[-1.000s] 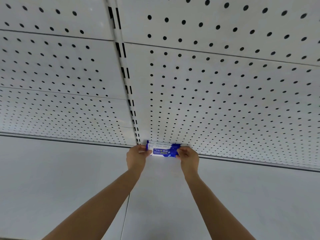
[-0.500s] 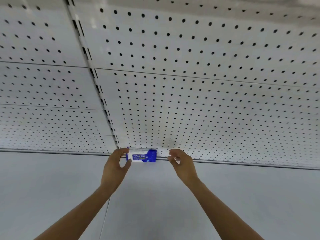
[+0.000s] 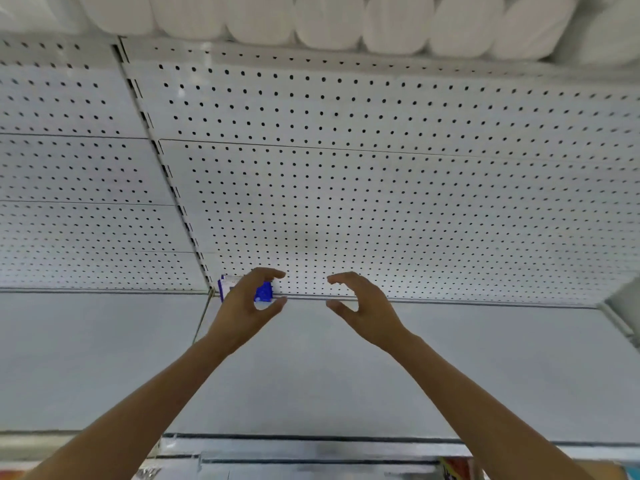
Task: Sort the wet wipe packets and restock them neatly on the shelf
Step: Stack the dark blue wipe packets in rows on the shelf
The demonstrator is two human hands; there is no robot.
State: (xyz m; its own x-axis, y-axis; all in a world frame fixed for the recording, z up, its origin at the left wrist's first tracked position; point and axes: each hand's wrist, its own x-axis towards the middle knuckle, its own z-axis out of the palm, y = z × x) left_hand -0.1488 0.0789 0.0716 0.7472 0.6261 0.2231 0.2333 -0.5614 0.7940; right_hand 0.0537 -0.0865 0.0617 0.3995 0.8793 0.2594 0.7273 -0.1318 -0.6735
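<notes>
A blue and white wet wipe packet (image 3: 264, 292) stands on its long edge at the very back of the white shelf (image 3: 346, 375), against the pegboard and beside the slotted upright. My left hand (image 3: 246, 303) hovers in front of the packet and hides its middle. Its fingers and thumb make a loose C, and the tips reach past the packet's right end. I cannot see any contact with the packet. My right hand (image 3: 362, 308) is to the right over bare shelf, holding nothing, its fingers loosely curved.
The white pegboard back wall (image 3: 381, 202) rises behind the shelf, split by a slotted upright (image 3: 173, 188). White rounded packs (image 3: 329, 19) line the shelf above. The shelf's front rail (image 3: 311, 448) is at the bottom, with colourful goods (image 3: 457, 469) below it.
Both hands held the packet at first. The right hand let go, then the left hand slid it left to the upright and loosened. The view has pulled back.
</notes>
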